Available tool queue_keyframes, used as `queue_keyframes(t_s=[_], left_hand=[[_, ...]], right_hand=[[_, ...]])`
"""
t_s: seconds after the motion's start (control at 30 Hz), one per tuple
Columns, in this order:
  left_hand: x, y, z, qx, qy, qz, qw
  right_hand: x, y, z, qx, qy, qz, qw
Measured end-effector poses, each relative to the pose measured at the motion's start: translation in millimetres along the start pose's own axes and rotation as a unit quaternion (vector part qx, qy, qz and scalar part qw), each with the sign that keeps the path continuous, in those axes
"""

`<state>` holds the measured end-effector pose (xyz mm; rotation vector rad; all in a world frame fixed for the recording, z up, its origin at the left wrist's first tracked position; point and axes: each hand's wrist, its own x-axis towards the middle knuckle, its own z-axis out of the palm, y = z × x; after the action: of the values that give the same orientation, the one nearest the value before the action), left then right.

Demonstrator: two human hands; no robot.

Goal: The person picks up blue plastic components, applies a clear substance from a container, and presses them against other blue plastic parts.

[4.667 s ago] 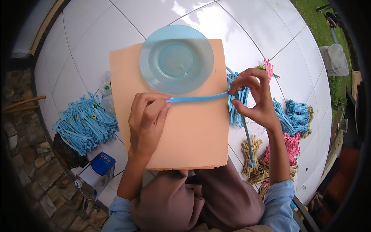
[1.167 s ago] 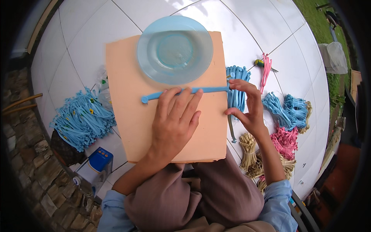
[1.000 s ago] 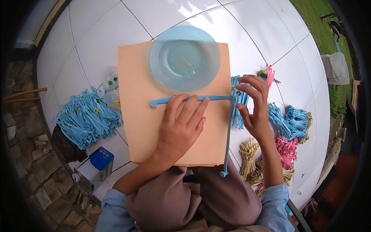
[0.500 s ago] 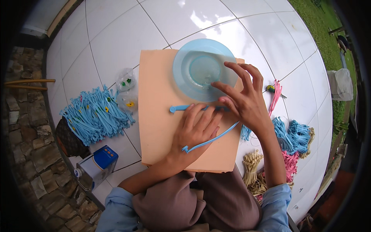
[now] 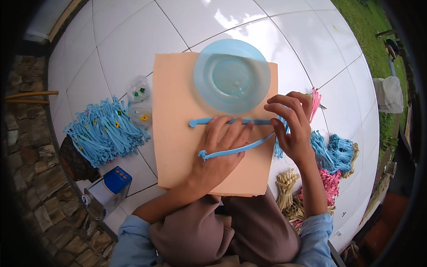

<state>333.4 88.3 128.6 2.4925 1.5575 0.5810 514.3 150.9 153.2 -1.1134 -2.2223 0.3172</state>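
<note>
A light blue cord strip is doubled back on itself over a peach-coloured board. One length lies under the fingertips of my left hand, with a round knob at its left end. The other length crosses the back of that hand and ends in a small knot. The fingers of my left hand lie flat and slightly spread on the board. My right hand pinches the strip at its right-hand bend with thumb and index finger, the other fingers curled above. A translucent blue plate sits at the board's far edge.
On the left lie a heap of blue cords, clear bags with small coloured pieces and a metal can. To the right are blue bundles, pink bundles, beige bundles and pink strips.
My right hand has come down from over the plate to the strip's right end and closed on it. The length across my left hand has shifted farther up toward the knuckles.
</note>
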Motion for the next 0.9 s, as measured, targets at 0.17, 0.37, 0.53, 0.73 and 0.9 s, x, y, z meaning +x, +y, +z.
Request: queue_keyframes(t_s=[0.17,0.37,0.53,0.73,0.9], left_hand=[[-0.9,0.2,0.4,-0.01,0.017,-0.003,1.0],[-0.1,-1.6,1.3,-0.031,0.031,0.003,0.999],[2.5,-0.3,-6.8,-0.041,0.017,-0.005,0.999],[3.2,-1.1,-6.8,-0.058,0.021,-0.008,0.998],[3.6,-1.1,-7.0,-0.075,0.026,-0.01,0.997]], right_hand=[[-20.8,-3.7,-2.8,0.059,-0.033,0.009,0.998],[-30.2,-7.5,-7.1,0.101,-0.019,0.107,0.989],[-31.2,-9.8,-7.0,-0.042,-0.069,0.011,0.997],[-33.9,-10.1,1.1,-0.068,-0.059,-0.025,0.996],[-37.1,-8.0,4.2,-0.083,-0.064,-0.036,0.994]])
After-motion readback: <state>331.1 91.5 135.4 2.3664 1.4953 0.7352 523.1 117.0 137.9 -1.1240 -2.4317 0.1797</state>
